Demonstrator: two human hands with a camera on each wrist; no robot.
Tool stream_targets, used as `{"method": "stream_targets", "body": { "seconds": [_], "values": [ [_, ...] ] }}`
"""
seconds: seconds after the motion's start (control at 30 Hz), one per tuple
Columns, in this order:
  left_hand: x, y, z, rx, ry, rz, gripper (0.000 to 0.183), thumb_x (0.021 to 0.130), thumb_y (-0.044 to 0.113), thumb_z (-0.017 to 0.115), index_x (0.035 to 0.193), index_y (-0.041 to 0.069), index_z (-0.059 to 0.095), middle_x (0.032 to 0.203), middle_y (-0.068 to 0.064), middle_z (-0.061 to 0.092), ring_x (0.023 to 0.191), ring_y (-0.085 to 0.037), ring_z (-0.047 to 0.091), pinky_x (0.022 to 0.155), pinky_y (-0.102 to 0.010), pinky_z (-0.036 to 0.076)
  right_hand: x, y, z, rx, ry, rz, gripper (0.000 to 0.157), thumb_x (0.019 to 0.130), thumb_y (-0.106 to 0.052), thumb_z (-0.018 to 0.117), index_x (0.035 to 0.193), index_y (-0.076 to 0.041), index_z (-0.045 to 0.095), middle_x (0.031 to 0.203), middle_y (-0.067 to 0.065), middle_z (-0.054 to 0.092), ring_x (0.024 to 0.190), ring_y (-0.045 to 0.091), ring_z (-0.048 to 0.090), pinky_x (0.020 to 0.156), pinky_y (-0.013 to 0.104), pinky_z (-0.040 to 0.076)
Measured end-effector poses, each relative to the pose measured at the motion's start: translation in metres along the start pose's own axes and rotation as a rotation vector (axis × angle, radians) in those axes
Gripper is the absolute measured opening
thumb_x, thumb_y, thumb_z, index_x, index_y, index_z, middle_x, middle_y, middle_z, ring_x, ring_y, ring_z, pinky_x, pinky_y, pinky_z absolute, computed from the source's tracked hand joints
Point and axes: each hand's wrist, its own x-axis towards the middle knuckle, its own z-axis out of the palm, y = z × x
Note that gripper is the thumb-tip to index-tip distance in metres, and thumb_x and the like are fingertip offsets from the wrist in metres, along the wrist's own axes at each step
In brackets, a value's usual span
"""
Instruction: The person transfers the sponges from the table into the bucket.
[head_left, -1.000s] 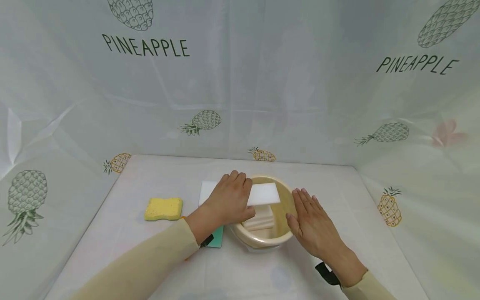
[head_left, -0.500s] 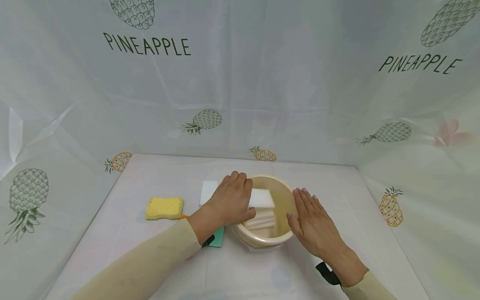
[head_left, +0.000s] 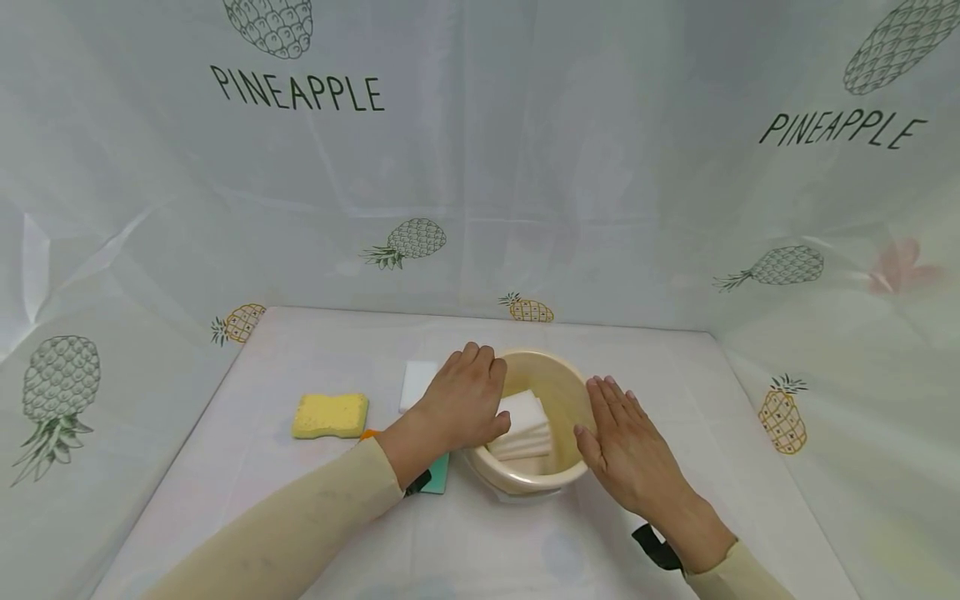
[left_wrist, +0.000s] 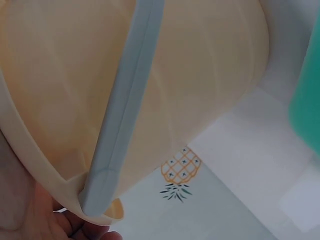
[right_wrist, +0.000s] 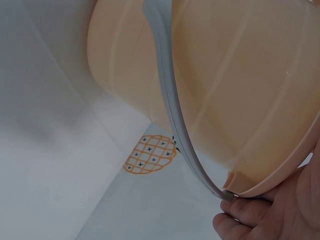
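Note:
A cream bucket (head_left: 540,480) with a grey handle (left_wrist: 122,100) hanging down stands at the middle of the table. My left hand (head_left: 467,398) covers its left rim, fingers curled over the edge and thumb low on the opening's side; the left wrist view shows the fingertips by the handle joint. Against the right rim my right hand (head_left: 630,446) rests with straight fingers, their tips by the other joint in the right wrist view. Inside the bucket lies a stack of several white sponges (head_left: 525,417), its left side hidden behind my left hand.
A yellow sponge (head_left: 330,415) lies at the left of the table (head_left: 630,358). Partly behind my left arm are another white block (head_left: 417,382), a green item (head_left: 436,477) and a bit of orange (head_left: 369,434). A pineapple-print sheet (head_left: 562,167) hangs around the back and sides.
A white sponge beside my left hand has dropped inside the bucket, turned, and come down on the stack. Both hands have stayed nearly in place.

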Motion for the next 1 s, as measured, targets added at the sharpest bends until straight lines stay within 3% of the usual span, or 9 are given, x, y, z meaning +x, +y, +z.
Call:
{"method": "stream_targets", "body": {
  "seconds": [0.2,0.43,0.57,0.7,0.87,1.0],
  "values": [
    [0.002,-0.010,-0.001,-0.061,0.066,-0.032,0.032,0.086,0.036,0.057,0.099,0.007,0.057,0.089,-0.003,0.050,0.082,-0.020,0.042,0.072,-0.030,0.039,-0.001,0.001,0.001,0.005,0.000,0.004,0.064,0.103,-0.040,0.038,0.150,0.003,0.029,0.155,0.020,0.034,0.147,0.036,0.027,0.117,0.050,0.023],
    [0.000,-0.050,-0.005,-0.089,0.156,-0.151,0.033,0.090,0.028,0.057,0.110,0.003,0.059,0.101,-0.010,0.058,0.091,-0.025,0.049,0.080,-0.035,0.045,-0.002,0.001,0.001,0.014,-0.003,0.004,0.064,0.103,-0.040,0.037,0.150,0.003,0.029,0.155,0.020,0.034,0.147,0.036,0.026,0.117,0.050,0.022],
    [-0.011,-0.068,0.005,-0.083,0.124,-0.218,0.029,0.089,0.025,0.059,0.106,0.002,0.059,0.098,-0.011,0.057,0.088,-0.027,0.047,0.077,-0.035,0.044,-0.003,0.002,0.001,0.019,-0.003,0.007,0.064,0.103,-0.039,0.037,0.150,0.003,0.029,0.155,0.020,0.034,0.147,0.036,0.026,0.118,0.050,0.022],
    [-0.024,-0.079,0.026,-0.050,0.048,-0.248,0.027,0.087,0.026,0.061,0.099,0.002,0.058,0.092,-0.011,0.054,0.084,-0.027,0.046,0.073,-0.036,0.043,-0.003,0.002,0.001,0.019,-0.002,0.007,0.064,0.103,-0.039,0.037,0.150,0.003,0.029,0.155,0.020,0.034,0.147,0.036,0.026,0.117,0.051,0.023],
    [-0.034,-0.084,0.058,-0.010,-0.096,-0.232,0.040,0.087,0.037,0.063,0.107,0.003,0.056,0.095,-0.010,0.053,0.090,-0.027,0.047,0.081,-0.038,0.044,-0.003,0.002,0.000,0.018,0.004,0.006,0.064,0.103,-0.039,0.037,0.150,0.003,0.029,0.154,0.020,0.035,0.147,0.036,0.027,0.117,0.051,0.023],
    [-0.037,-0.084,0.077,0.006,-0.172,-0.204,0.052,0.086,0.050,0.065,0.113,0.006,0.054,0.097,-0.007,0.050,0.095,-0.026,0.045,0.085,-0.038,0.043,-0.003,0.002,0.000,0.019,0.010,0.004,0.064,0.103,-0.039,0.038,0.150,0.003,0.029,0.154,0.020,0.035,0.147,0.036,0.027,0.117,0.051,0.023]
  ]
}}
